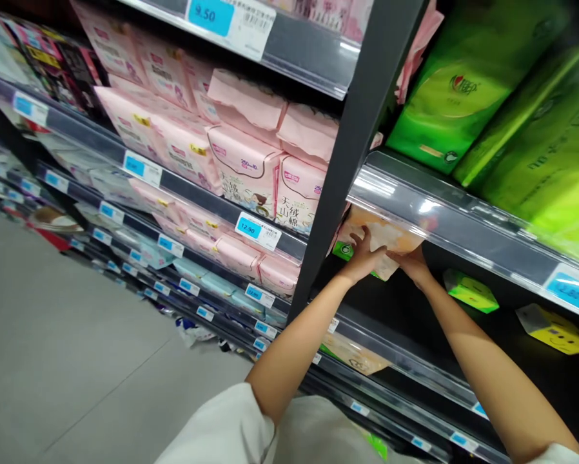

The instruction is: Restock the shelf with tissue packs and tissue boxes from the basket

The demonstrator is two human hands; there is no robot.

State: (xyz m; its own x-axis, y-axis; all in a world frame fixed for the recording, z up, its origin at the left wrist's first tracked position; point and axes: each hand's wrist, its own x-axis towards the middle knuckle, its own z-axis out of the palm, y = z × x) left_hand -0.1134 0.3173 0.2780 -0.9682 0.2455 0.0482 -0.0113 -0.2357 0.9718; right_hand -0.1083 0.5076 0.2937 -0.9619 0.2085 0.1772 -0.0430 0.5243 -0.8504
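Note:
A peach-and-white tissue pack (pixel 383 229) with a green lower edge sits at the left end of the right-hand shelf bay, under a clear shelf lip. Against its front, near the left side, my left hand (pixel 364 256) has its fingers spread and grips the pack. My right hand (pixel 412 263) holds the same pack at its lower right; part of those fingers is hidden behind it. Deeper on that shelf lie a green-and-yellow pack (pixel 472 291) and a yellow pack with a smiling face (pixel 558 328).
Big green tissue packs (pixel 449 90) fill the shelf above. A dark upright post (pixel 340 154) divides the bays. Pink packs (pixel 245 167) line the left shelves, with blue price tags (pixel 258 231) along the edges. Another peach pack (pixel 354 353) lies lower. Grey floor (pixel 67 335) spreads at left.

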